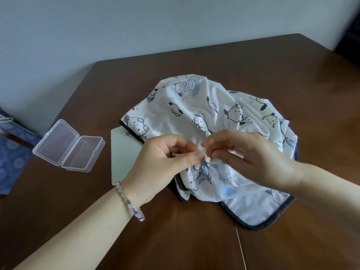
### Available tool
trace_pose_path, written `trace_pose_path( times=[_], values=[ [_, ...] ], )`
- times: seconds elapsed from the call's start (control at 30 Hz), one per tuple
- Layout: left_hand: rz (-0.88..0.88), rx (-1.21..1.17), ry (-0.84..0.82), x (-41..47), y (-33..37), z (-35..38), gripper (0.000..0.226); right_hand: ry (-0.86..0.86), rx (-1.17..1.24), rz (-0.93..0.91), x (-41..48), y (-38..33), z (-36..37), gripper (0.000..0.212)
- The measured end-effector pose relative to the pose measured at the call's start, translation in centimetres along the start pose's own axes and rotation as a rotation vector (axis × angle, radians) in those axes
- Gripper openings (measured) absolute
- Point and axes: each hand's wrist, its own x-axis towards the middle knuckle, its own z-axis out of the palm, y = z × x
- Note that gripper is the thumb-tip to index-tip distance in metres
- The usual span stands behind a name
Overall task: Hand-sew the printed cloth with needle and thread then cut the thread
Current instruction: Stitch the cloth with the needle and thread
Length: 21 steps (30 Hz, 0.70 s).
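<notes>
Grip of left hand (pixel 161 162) and right hand (pixel 249 154) narrow, each in pinch on printed cloth (pixel 194 106) fold.

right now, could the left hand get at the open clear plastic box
Probably yes: the clear plastic box lies open left of the left hand, only bare table and a flat pale card between. It must first release the printed cloth it pinches.

Dark brown wood table (pixel 253 61) w/ plain pale grey-blue wall (pixel 116 26) behind, soft daylight.
</notes>
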Motion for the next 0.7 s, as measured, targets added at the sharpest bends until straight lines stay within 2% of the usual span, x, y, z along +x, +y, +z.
trace_pose_path(
  times=[0.17, 0.27, 0.37, 0.5, 0.7],
  values=[
    [-0.048, -0.054, 0.047, 0.4, -0.8, 0.6, 0.013, 0.075, 0.094, 0.094, -0.5, 0.4, 1.4, 0.017],
    [-0.119, -0.095, 0.141, 0.9, -1.5, 1.1, 0.012, 0.093, 0.120, 0.163, -0.7, 0.5, 2.2, 0.030],
    [-0.160, -0.055, 0.202, 1.2, -2.4, 1.4, 0.016, 0.098, 0.224, 0.276, -1.0, 0.5, 2.9, 0.033],
    [-0.177, -0.008, 0.254, 1.5, -3.0, 1.9, 0.017, 0.141, 0.446, 0.372, -1.1, 0.1, 3.4, 0.022],
    [-0.165, -0.010, 0.247, 1.7, -3.1, 2.0, 0.013, 0.287, 0.565, 0.516, -0.5, -0.1, 3.8, 0.017]
  ],
)
